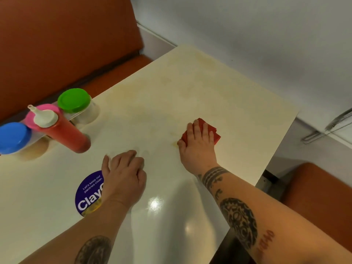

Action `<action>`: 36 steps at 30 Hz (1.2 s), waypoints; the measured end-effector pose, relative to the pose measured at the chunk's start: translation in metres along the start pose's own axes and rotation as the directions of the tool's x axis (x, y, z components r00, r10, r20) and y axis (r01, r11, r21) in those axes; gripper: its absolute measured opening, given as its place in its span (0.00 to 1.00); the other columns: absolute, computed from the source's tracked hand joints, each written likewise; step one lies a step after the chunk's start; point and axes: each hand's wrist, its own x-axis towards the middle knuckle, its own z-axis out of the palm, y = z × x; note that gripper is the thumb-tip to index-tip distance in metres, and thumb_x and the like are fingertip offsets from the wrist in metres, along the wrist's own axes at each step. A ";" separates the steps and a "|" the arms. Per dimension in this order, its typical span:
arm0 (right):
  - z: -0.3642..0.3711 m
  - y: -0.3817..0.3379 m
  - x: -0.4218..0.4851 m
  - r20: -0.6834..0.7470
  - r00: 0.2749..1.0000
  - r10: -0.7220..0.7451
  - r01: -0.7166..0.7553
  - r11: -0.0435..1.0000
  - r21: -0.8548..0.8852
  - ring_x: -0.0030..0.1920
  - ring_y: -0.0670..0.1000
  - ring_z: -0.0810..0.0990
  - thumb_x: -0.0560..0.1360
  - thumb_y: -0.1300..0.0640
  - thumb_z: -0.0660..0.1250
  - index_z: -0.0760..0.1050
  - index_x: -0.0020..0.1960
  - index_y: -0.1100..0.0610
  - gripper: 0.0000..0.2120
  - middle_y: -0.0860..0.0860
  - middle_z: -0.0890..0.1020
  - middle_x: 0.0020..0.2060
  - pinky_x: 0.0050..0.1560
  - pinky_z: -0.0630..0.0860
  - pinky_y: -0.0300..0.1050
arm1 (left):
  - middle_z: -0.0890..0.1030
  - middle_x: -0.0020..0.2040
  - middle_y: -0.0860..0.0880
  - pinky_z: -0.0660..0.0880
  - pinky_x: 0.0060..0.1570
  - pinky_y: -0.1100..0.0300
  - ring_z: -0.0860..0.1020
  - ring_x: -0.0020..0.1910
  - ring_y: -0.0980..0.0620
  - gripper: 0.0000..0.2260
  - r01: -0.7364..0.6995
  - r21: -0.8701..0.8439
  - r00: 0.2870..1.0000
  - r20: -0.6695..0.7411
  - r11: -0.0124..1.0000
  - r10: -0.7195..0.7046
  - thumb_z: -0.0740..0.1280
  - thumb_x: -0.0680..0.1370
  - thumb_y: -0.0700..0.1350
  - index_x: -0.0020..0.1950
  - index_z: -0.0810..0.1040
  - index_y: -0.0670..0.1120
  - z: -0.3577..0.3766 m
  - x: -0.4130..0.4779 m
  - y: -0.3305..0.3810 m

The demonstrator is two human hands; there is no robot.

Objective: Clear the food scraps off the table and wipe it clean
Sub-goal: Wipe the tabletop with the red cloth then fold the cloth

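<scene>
A folded red cloth [213, 133] lies on the cream table [171, 88] right of centre. My right hand [197, 144] presses flat on the cloth with straight fingers, covering most of it. A small yellowish smear [174, 143] shows beside my right thumb, and faint yellow stains [198, 58] mark the far part of the table. My left hand [124, 174] rests on the table nearer to me, fingers loosely bent, holding nothing. No loose food scraps are visible.
At the left edge stand a red sauce squeeze bottle [64, 133] and jars with green [74, 100], pink [32, 116] and blue [14, 137] lids. A round purple sticker [88, 194] sits by my left wrist. Orange bench seats [57, 44] flank the table; a white wall runs along the right.
</scene>
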 end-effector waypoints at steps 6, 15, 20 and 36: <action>-0.001 0.006 -0.019 0.046 0.992 -0.121 0.116 0.988 0.098 0.82 0.53 0.40 0.84 0.41 0.49 0.47 0.84 0.52 0.32 0.49 0.46 0.83 0.80 0.38 0.54 | 0.76 0.66 0.51 0.53 0.78 0.39 0.71 0.67 0.47 0.11 -0.004 -0.045 1.000 0.017 0.999 0.005 0.58 0.77 0.50 0.52 0.79 0.54 -0.001 0.001 0.000; 0.001 -0.055 0.014 0.041 0.996 -0.079 0.069 0.976 0.208 0.81 0.60 0.50 0.86 0.50 0.48 0.59 0.81 0.56 0.25 0.54 0.57 0.82 0.79 0.47 0.59 | 0.76 0.65 0.49 0.59 0.75 0.39 0.72 0.66 0.45 0.10 -0.035 -0.062 0.999 0.033 0.997 0.037 0.59 0.77 0.48 0.51 0.79 0.51 0.000 0.002 -0.003; 0.014 -0.048 -0.053 0.023 0.995 -0.093 0.089 0.989 0.120 0.82 0.54 0.39 0.85 0.40 0.46 0.47 0.84 0.49 0.30 0.47 0.46 0.83 0.79 0.35 0.53 | 0.76 0.66 0.49 0.58 0.75 0.39 0.72 0.66 0.45 0.11 -0.026 -0.086 0.999 0.023 0.996 0.028 0.58 0.77 0.49 0.52 0.79 0.51 -0.001 0.002 -0.003; 0.025 -0.054 -0.101 -0.024 0.995 -0.092 0.094 0.991 0.093 0.82 0.59 0.43 0.82 0.38 0.52 0.53 0.83 0.49 0.32 0.52 0.51 0.83 0.80 0.39 0.58 | 0.74 0.68 0.49 0.57 0.76 0.39 0.68 0.69 0.45 0.12 -0.002 -0.099 0.999 0.053 0.995 0.007 0.58 0.77 0.49 0.54 0.78 0.52 -0.001 0.004 -0.003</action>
